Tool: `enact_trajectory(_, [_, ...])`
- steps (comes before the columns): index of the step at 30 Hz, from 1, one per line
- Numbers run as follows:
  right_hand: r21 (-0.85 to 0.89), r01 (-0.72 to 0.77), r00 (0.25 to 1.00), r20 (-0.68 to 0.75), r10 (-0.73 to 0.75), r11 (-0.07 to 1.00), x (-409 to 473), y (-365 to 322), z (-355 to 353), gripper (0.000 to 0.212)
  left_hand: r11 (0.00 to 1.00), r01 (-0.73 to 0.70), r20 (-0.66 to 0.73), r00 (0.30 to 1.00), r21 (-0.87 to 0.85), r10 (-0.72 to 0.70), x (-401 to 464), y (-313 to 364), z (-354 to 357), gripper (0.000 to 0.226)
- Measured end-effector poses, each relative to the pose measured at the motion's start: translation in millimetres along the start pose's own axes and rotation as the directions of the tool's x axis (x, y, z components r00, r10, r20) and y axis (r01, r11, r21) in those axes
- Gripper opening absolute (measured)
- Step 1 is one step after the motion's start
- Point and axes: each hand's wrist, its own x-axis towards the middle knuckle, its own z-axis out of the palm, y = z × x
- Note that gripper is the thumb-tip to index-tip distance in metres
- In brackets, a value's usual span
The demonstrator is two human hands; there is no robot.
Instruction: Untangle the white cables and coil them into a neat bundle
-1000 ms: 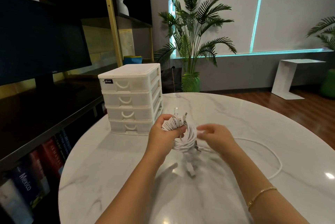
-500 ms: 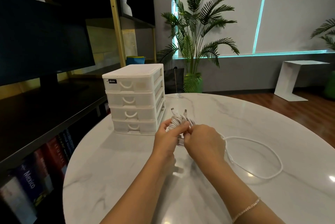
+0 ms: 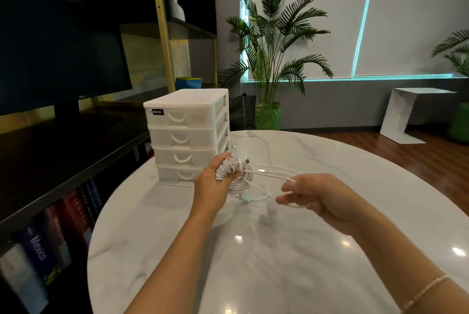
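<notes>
- Nearest the camera, on the right wrist: thin gold chain bracelet point(image 3: 423, 293), over the round white marble-patterned worktop point(image 3: 279, 263).
- Above the worktop's middle: right hand point(image 3: 327, 199), blurred, fingers curled, grip closed loosely on strands of the white cables point(image 3: 243, 176); loop of cable around the fingers.
- Across from it, just left: left hand point(image 3: 212, 184), grip clenched around the coiled part of the white cables, bundle wound tight against the palm.
- Between the two hands: several cable strands stretched taut, slightly rising toward the left hand.
- Below the coil: loose loops hanging down toward the worktop, with a pale connector end point(image 3: 245, 198) at the bottom; cannot tell if touching the surface.
- At the top of the coil: small plug tip point(image 3: 246, 161) sticking out to the right.
- Just behind the left hand, on the worktop's far-left edge: white plastic four-drawer storage box point(image 3: 185, 133), drawers closed, small black label at the top-left corner.
- Left of the worktop: dark shelf unit with a row of books point(image 3: 38, 252) low down and a black monitor point(image 3: 58, 54) above.
- Farther back, on a high shelf: white ceramic vase point(image 3: 177, 10).
- Far behind the worktop: tall green palm plant point(image 3: 274, 42) in a green pot, against a grey wall.
- Far right, on the wooden floor: white angular side table point(image 3: 411, 113).
</notes>
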Motion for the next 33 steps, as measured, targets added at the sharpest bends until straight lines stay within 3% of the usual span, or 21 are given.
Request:
enact_trajectory(2, [-0.018,-0.055,0.996,0.064,0.056,0.998,-8,-1,-20,0.022,0.998,-0.021,-0.01,1.0,0.057,0.022,2,-3,0,0.045])
enact_trajectory(4, [-0.171,-0.132,0.973,0.166,0.161,0.976,-15,-3,-40,0.021,0.995,-0.014,-0.017,1.0,0.098,0.016,3,-6,0,0.046])
enact_trajectory(7, [-0.578,-0.217,0.881,0.231,0.413,0.787,-21,-10,-71,0.026,0.983,-0.017,-0.02,1.0,0.184,0.021,3,-8,0,0.042])
enact_trajectory(10, [-0.743,-0.194,0.871,0.17,0.461,0.64,-21,-17,-99,0.016,0.965,-0.055,-0.021,0.998,0.257,0.062,1,-8,2,0.039])
enact_trajectory(11, [-0.729,-0.163,0.896,0.173,0.41,0.665,-22,-18,-107,0.013,0.964,-0.068,-0.028,0.997,0.256,0.077,1,-7,3,0.037])
enact_trajectory(13, [-0.561,-0.115,0.942,0.2,0.269,0.82,-26,-15,-122,0.012,0.975,-0.054,-0.064,0.996,0.218,0.069,2,-7,1,0.033])
enact_trajectory(14, [-0.446,-0.117,0.937,0.247,0.248,0.887,-27,-12,-130,0.022,0.982,-0.034,-0.079,0.996,0.187,0.049,3,-7,0,0.032])
enact_trajectory(16, [-0.362,-0.194,0.893,0.32,0.317,0.912,-30,-7,-142,0.04,0.99,-0.014,-0.096,0.995,0.138,0.028,2,-5,-2,0.032])
enact_trajectory(19, [-0.544,-0.381,0.84,0.133,0.526,0.747,-32,-1,-149,0.07,0.991,-0.004,-0.089,0.996,0.132,0.016,1,-3,-2,0.026])
enact_trajectory(22, [-0.719,-0.504,0.735,-0.064,0.676,0.479,-28,0,-145,0.076,0.99,0.013,-0.106,0.994,0.138,0.002,-1,0,0,0.025])
enact_trajectory(24, [-0.715,-0.593,0.687,-0.208,0.696,0.371,-22,2,-139,0.082,0.989,0.015,-0.132,0.991,0.149,0.004,-3,2,0,0.023])
enact_trajectory(26, [-0.701,-0.634,0.694,-0.33,0.64,0.326,-17,4,-135,0.073,0.986,0.024,-0.164,0.987,0.166,0.004,-5,4,0,0.024])
enact_trajectory(28, [-0.631,-0.642,0.746,-0.381,0.547,0.435,-13,4,-131,0.058,0.985,0.041,-0.2,0.98,0.168,-0.007,-5,4,-2,0.023])
enact_trajectory(30, [-0.419,-0.624,0.77,-0.472,0.429,0.66,-8,7,-134,0.05,0.984,0.061,-0.244,0.97,0.168,-0.019,-4,2,-5,0.022])
enact_trajectory(33, [-0.052,-0.472,0.671,-0.668,0.321,0.88,-5,10,-148,0.043,0.985,0.074,-0.269,0.963,0.154,-0.03,-2,0,-8,0.022])
